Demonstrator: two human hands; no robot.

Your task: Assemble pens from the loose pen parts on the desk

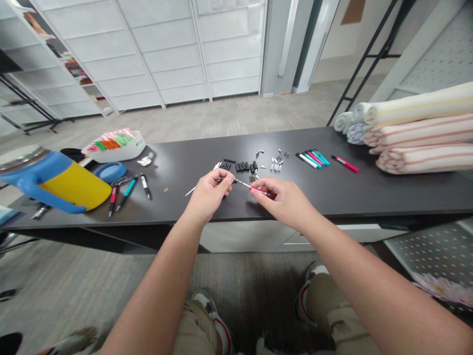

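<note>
My left hand [211, 191] is closed in a pinch on a thin pen refill [242, 183], with a dark part at the fingertips. The refill's pale length reaches across to the red pen barrel [255, 189] that my right hand [277, 197] grips. Whether its end sits inside the barrel, I cannot tell. Just beyond my hands lie black pen grips [244, 167], dark tube pieces and small springs [252, 178]. White refills [190, 191] lie partly hidden by my left hand. Farther back are small silver and white pen parts [276, 165].
Several white, teal and red pen barrels [313, 159] lie to the right, near a single red pen [345, 163]. Rolled fabrics [424, 135] fill the right end. At left stand a yellow-blue jug [74, 182], a white basket [114, 154] and pens [127, 193].
</note>
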